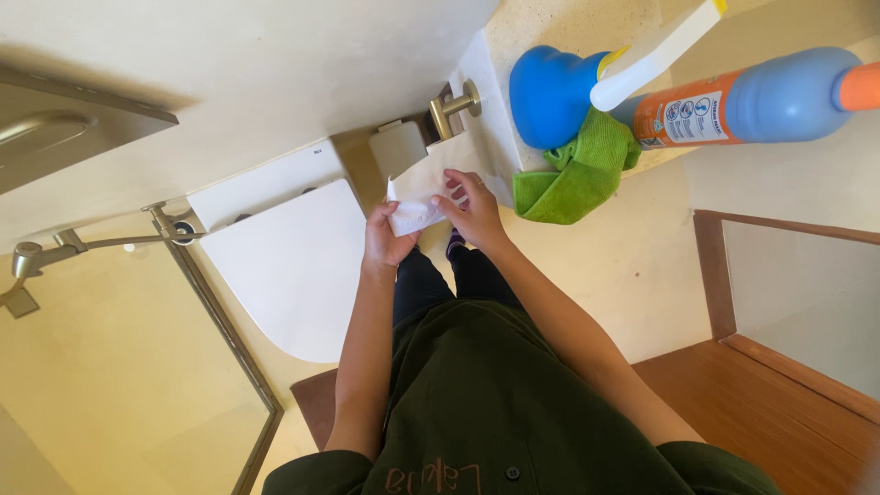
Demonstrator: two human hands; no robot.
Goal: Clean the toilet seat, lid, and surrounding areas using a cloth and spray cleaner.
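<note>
Both hands, left hand [383, 240] and right hand [475, 209], pinch a white toilet-paper sheet [417, 188] beneath the orange-labelled blue spray bottle [733, 101] and green microfibre cloth [576, 170].

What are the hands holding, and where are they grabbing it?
Both hands hold the toilet paper hanging from the holder: the left hand pinches its lower end, the right hand grips its right edge.

A white sheet of toilet paper [417, 197] hung from the roll on the wall holder. Its lower end was folded and slightly crumpled, held above the closed toilet lid's edge.
</note>
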